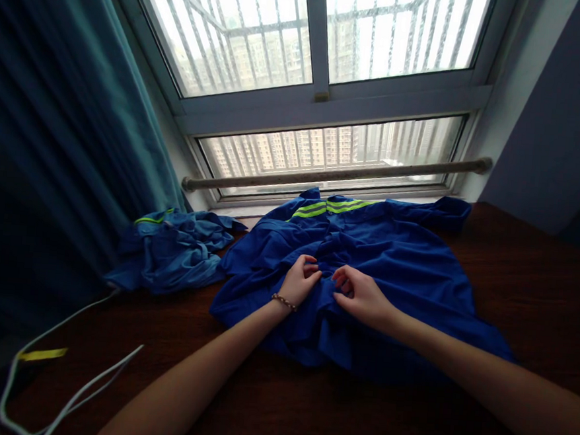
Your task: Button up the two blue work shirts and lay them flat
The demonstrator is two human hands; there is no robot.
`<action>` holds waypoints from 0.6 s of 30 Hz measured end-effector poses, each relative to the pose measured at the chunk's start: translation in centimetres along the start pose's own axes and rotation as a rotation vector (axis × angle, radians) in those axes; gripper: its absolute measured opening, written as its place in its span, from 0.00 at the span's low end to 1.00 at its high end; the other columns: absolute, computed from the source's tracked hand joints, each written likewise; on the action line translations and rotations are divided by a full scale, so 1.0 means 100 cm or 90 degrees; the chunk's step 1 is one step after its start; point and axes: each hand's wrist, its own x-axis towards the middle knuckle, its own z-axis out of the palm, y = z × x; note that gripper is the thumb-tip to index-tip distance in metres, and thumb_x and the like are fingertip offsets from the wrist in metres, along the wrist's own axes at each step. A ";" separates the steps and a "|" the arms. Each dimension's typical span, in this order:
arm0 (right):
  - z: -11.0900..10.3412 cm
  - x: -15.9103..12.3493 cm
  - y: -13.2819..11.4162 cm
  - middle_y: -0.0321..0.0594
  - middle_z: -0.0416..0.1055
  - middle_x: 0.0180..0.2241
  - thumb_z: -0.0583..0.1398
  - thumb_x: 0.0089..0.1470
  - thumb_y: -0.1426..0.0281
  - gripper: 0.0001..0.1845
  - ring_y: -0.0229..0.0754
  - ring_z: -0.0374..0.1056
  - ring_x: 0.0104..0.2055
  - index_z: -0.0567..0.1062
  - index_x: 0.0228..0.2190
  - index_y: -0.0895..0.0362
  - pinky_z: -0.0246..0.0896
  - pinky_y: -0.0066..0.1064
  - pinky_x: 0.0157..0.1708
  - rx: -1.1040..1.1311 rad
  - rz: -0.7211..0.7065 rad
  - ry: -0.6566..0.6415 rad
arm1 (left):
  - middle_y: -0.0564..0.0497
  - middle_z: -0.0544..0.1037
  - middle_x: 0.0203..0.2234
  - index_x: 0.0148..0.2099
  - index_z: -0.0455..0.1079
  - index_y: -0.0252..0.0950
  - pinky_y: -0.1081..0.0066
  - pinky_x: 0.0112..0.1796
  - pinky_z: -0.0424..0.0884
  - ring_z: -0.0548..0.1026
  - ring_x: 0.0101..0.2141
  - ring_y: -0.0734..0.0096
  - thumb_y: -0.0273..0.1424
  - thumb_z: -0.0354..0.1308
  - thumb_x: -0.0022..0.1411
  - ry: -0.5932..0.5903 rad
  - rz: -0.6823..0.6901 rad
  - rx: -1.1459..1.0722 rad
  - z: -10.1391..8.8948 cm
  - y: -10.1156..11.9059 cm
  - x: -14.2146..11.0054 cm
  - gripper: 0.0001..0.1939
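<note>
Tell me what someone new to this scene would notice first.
Probably the bright blue garment spread on the dark wooden surface below the window, with lime-green stripes near its far edge. Next, the two hands, left and right, working at its middle. Then the pale, barred window behind, glowing against the dim room.

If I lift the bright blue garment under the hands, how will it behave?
The blue garment will probably hang floppy, since it lies in soft folds. It seems unlikely to roll, being spread wide on the brown surface.
</note>
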 end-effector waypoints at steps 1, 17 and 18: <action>0.002 -0.002 0.000 0.38 0.65 0.32 0.55 0.40 0.78 0.14 0.35 0.62 0.30 0.66 0.33 0.58 0.60 0.26 0.28 0.017 -0.013 -0.004 | 0.48 0.72 0.31 0.38 0.60 0.33 0.70 0.32 0.67 0.72 0.31 0.70 0.29 0.57 0.50 0.021 0.017 0.039 0.001 0.006 -0.003 0.13; 0.014 -0.006 0.018 0.43 0.62 0.41 0.58 0.37 0.79 0.26 0.40 0.62 0.41 0.64 0.42 0.58 0.60 0.33 0.41 0.023 -0.069 0.000 | 0.56 0.67 0.25 0.31 0.60 0.34 0.74 0.24 0.62 0.67 0.23 0.76 0.30 0.66 0.37 -0.129 -0.012 0.184 -0.004 0.027 -0.018 0.20; 0.014 -0.004 0.020 0.43 0.63 0.40 0.58 0.37 0.78 0.24 0.40 0.63 0.38 0.64 0.41 0.58 0.62 0.32 0.38 0.040 -0.028 0.020 | 0.56 0.68 0.25 0.31 0.60 0.34 0.75 0.24 0.62 0.67 0.22 0.76 0.29 0.65 0.39 -0.115 0.008 0.190 -0.005 0.028 -0.018 0.18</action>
